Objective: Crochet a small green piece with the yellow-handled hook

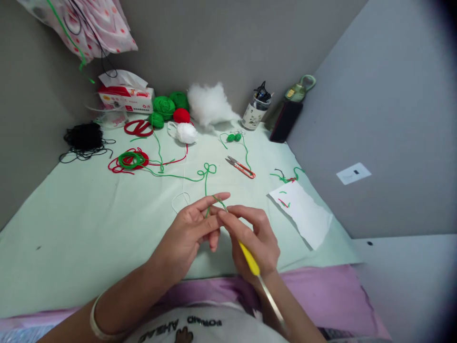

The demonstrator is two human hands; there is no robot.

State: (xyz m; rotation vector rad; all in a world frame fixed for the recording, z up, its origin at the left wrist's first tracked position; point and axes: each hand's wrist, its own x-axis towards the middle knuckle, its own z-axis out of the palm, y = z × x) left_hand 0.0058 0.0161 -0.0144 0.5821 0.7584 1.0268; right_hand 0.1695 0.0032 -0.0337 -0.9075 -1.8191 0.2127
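Observation:
Above the near part of the table my two hands meet at the fingertips. My left hand (191,228) pinches green yarn (206,183), which runs over its raised index finger from a loose tangle on the table. My right hand (255,233) is closed around a crochet hook with a yellow handle (250,258), its metal end pointing back toward my body. The hook's working tip lies between the fingertips beside the yarn. Any stitches there are too small or hidden to make out.
Orange thread snips (241,167) lie beyond my hands, near two small green balls (234,137). Yarn balls (163,108), white stuffing (210,105), a tissue box (126,98) and a pen cup (255,113) line the back. Paper (307,219) with yarn scraps lies right; red scissors (139,128) left.

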